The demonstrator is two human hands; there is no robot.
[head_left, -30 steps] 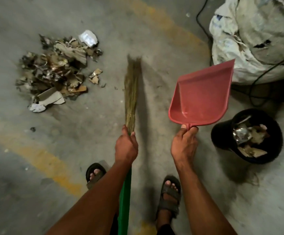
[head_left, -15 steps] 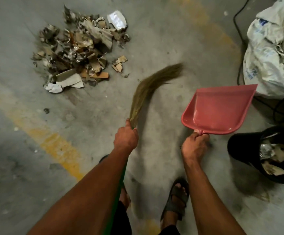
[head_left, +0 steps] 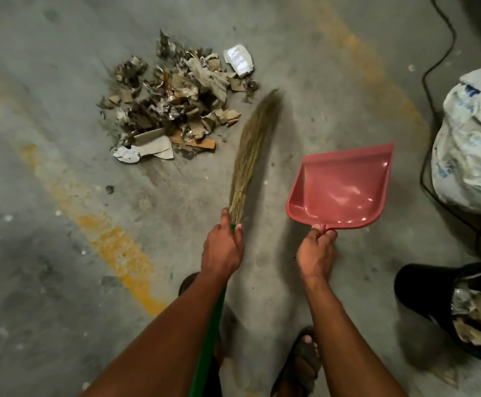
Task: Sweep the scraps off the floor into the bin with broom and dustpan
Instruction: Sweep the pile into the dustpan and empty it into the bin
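A pile of paper and cardboard scraps (head_left: pixel 176 101) lies on the concrete floor ahead, left of centre. My left hand (head_left: pixel 222 247) grips a grass broom (head_left: pixel 252 147) where its green handle meets the bristles; the bristle tip points toward the pile's right edge. My right hand (head_left: pixel 316 253) holds the short handle of an empty pink dustpan (head_left: pixel 345 184), raised to the right of the broom. A black bin (head_left: pixel 422 293) with scraps inside stands at the lower right.
A large white sack (head_left: pixel 474 144) sits at the right edge with black cables (head_left: pixel 434 64) running beside it. Worn yellow lines (head_left: pixel 113 247) cross the floor. My sandalled feet (head_left: pixel 299 365) are at the bottom.
I have stepped toward the pile, which now sits nearer the centre of view. The broom has swung left toward the scraps, and the bin has slid to the lower right.
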